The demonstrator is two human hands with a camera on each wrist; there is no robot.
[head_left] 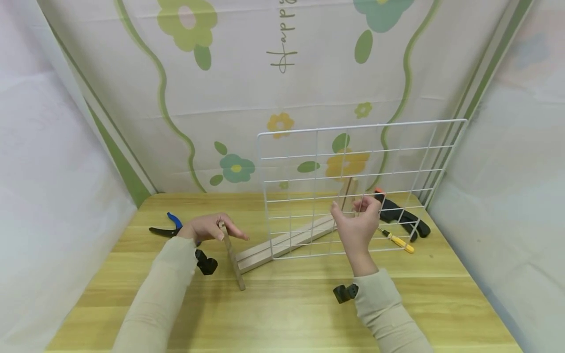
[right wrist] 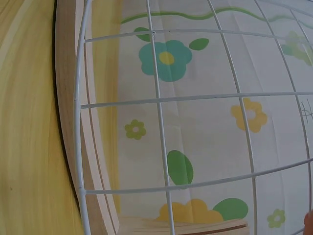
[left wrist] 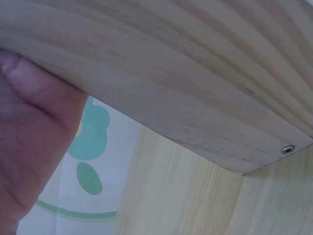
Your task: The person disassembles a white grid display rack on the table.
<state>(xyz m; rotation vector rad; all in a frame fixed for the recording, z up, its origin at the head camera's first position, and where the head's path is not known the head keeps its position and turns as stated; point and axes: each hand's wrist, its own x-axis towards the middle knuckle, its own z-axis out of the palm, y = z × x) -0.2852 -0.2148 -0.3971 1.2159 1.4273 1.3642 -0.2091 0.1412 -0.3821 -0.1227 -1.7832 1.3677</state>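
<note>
Lengthwise, the white wire grid (head_left: 343,176) runs left to right.

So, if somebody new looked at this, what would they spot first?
Probably the big white wire grid, raised at the right hand and partly in front of the wooden frame on the table. Next, maybe the colourful flowers on the pale cloth behind, with writing turned sideways near the top. Then the left hand, holding the end piece on the left of the frame.
</note>
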